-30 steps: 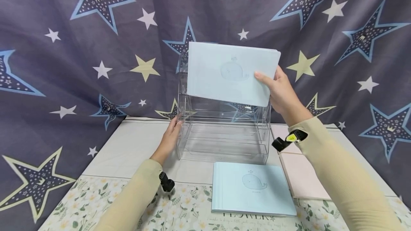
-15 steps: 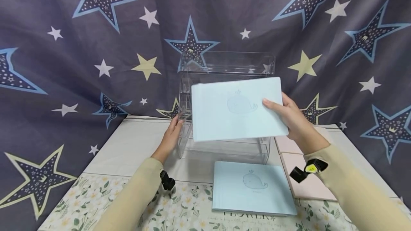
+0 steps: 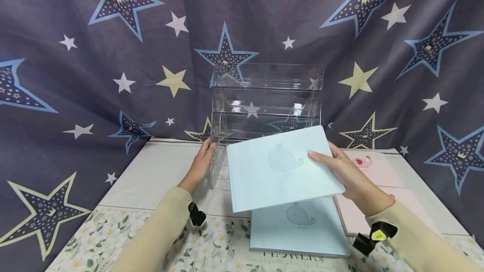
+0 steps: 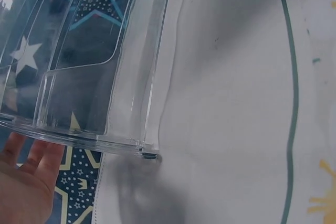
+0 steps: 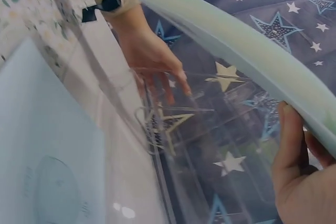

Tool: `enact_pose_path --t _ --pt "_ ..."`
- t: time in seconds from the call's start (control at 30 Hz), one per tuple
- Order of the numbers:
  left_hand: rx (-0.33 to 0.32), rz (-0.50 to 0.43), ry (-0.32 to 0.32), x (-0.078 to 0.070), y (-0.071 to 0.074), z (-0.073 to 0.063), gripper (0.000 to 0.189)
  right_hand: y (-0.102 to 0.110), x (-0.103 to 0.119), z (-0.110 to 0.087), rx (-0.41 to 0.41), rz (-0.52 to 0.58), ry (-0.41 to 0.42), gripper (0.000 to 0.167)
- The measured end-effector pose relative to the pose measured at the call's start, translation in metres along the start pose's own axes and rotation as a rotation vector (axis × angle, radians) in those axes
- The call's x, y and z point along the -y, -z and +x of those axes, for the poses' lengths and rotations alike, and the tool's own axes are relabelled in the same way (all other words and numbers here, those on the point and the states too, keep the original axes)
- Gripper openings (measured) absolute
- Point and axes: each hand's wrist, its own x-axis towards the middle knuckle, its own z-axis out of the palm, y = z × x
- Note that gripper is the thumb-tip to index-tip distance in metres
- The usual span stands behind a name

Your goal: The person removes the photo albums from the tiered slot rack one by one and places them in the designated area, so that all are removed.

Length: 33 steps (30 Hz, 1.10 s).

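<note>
My right hand [image 3: 349, 175] pinches the right edge of a light-blue notebook [image 3: 257, 179] with a whale on its cover, thumb on the front. The notebook is held tilted in front of the rack's lower part. The right wrist view shows its pale page edge [image 5: 247, 40] and my thumb [image 5: 289, 145]. Below it, partly hidden, lies a light-blue notebook stack [image 3: 298, 234] with the same whale. My left hand [image 3: 198, 163] touches the left side of a clear tiered rack [image 3: 264, 83]; its fingers [image 4: 47, 163] lie nearly straight against the side panel.
Pink notebooks [image 3: 363, 213] with a red elephant drawing lie right of the blue stack. A floral cloth [image 3: 124, 234] covers the table's front, with white cloth [image 3: 151, 175] behind. A star-patterned curtain [image 3: 113, 53] hangs directly behind the rack.
My right hand has brought the light-blue notebook down from the rack's top to just above the stack, tilting it. The rack's upper tiers now show. My left hand has stayed at the rack's side.
</note>
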Motion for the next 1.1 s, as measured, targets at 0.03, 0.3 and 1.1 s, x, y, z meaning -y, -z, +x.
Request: enact_pose_path --t 0.03,0.3,1.1 --pt "0.001 -0.002 0.004 0.000 0.000 -0.001 0.060 -0.001 -0.003 -0.001 0.006 0.006 -0.016 0.067" --pt "0.012 0.001 0.004 -0.003 0.001 -0.002 0.057 -0.012 -0.023 -0.007 0.075 0.080 -0.101 0.071" --pt "0.037 0.041 0.022 -0.005 0.002 -0.002 0.057 -0.075 -0.087 -0.004 0.088 0.201 -0.242 0.087"
